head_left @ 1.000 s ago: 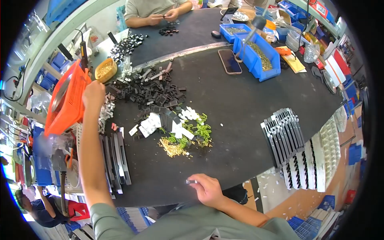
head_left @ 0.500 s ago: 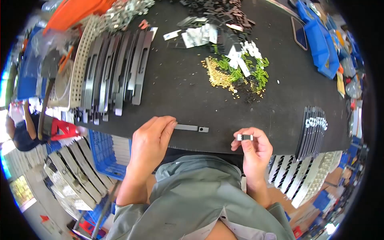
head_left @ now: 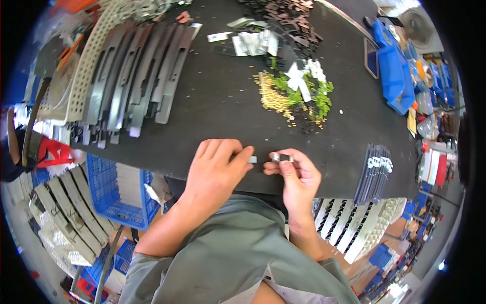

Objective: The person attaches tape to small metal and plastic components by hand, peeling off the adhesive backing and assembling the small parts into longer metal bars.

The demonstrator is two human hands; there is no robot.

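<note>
My left hand [head_left: 216, 164] is closed over a slim grey metal bar, hiding most of it. Only the bar's short end [head_left: 252, 159] peeks out past my fingertips. A small black-and-silver block [head_left: 283, 158] is pinched between the thumb and fingers of my right hand [head_left: 301, 177]. A narrow gap separates the block from the bar's end. Both hands are low over the near edge of the black table [head_left: 223, 109].
Long metal channels [head_left: 136, 76] lie in a row at left beside a white perforated basket [head_left: 83, 83]. Brass pins [head_left: 273, 96] and green pieces [head_left: 321, 101] are heaped ahead. Finished-looking dark strips [head_left: 373, 175] lie at right; blue bins [head_left: 395, 76] stand beyond.
My left hand has moved right along the bar and now covers most of it. My right hand has come left with the block, closing the distance. The view has shifted slightly.
</note>
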